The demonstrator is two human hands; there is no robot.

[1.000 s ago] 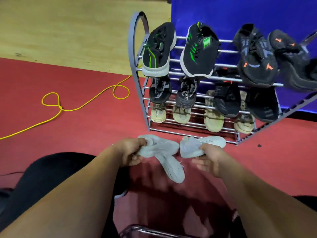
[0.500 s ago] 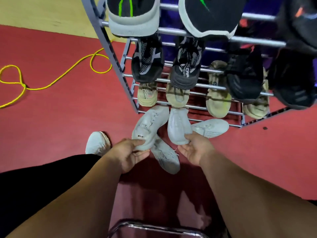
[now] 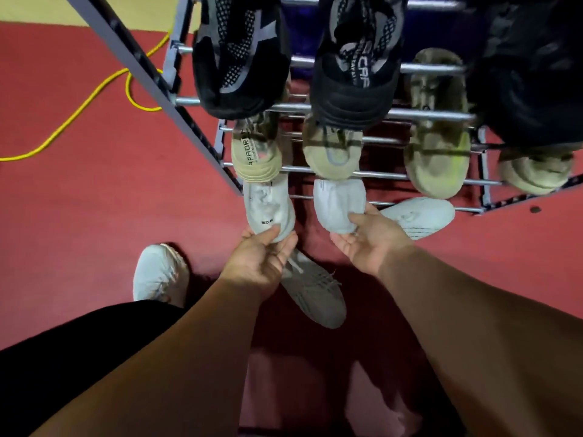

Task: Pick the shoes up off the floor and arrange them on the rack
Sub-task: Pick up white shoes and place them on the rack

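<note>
Shoes went from the air onto the rack [image 3: 138,70] just now. My left hand [image 3: 262,260] held one white shoe [image 3: 269,209] by its heel, fingers curled round it, toe on the bottom shelf at 12 o'clock. My right hand [image 3: 369,244] pinched the other white shoe [image 3: 339,209] beside it (toe in too). Two stayed on the floor [image 3: 94,200]: a pale shoe [image 3: 416,217] at 3 o'clock and a grey shoe [image 3: 312,294] at 6, so more work was left, I think.

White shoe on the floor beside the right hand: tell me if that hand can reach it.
Probably yes: the floor shoe lies just beside the right hand, nothing between. But that hand holds another white shoe, so it must let go first.
</note>
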